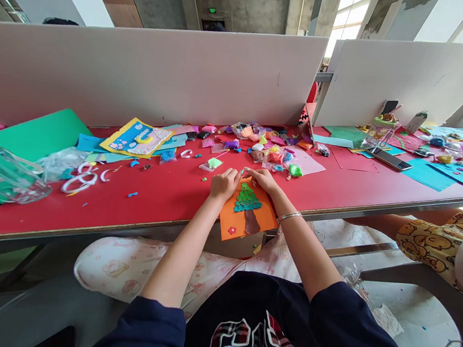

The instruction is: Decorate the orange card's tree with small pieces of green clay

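My left hand (225, 184) is closed, its fingertips meeting those of my right hand (265, 179) over the top of an orange card (268, 218). A tiny piece of light green clay (242, 171) shows pinched between the fingertips of both hands. The card lies partly over the table's front edge. On it is a tree with layered green clay leaves (247, 199) and a brown clay trunk (252, 222). A small red flower (231, 230) sits at its lower left corner. Just beyond my hands lies a packet of green clay (213, 163).
Several colourful clay packets (273, 157) are heaped on the red table (170, 200). To the left are a yellow-framed picture (135, 137), white rings (80, 181) and a clear jar (6, 170). A phone (388, 159) lies right; a white partition (150, 78) stands behind. Another person's legs (429, 235) are at right.
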Motion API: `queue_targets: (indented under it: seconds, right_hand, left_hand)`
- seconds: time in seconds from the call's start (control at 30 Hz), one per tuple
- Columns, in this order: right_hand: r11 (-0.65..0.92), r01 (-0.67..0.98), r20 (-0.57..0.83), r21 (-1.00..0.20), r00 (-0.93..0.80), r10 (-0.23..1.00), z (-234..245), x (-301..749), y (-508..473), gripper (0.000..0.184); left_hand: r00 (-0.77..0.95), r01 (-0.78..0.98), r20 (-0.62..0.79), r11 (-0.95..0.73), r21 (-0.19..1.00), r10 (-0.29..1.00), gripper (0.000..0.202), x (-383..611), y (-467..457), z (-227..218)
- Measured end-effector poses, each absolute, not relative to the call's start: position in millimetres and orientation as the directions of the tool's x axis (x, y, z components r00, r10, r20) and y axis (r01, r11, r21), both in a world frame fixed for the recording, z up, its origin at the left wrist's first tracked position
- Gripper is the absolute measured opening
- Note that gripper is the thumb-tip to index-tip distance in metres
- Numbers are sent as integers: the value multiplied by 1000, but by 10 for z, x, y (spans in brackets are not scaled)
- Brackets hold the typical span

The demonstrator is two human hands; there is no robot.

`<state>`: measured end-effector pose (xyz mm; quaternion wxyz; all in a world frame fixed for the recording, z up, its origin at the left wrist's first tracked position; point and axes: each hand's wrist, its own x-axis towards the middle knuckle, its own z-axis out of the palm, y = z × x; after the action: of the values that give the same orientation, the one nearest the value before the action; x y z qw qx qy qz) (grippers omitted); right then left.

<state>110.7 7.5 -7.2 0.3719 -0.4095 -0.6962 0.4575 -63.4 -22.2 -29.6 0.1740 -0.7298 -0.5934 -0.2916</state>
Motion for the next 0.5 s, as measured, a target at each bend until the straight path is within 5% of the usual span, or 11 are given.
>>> queue_targets:
  seconds: [0.5]
  right_hand:
    - [257,299,141,-919,-360,922,-64,1111,70,51]
  left_hand:
    - [-11,924,693,-257,282,721,28,-695,-161,-363]
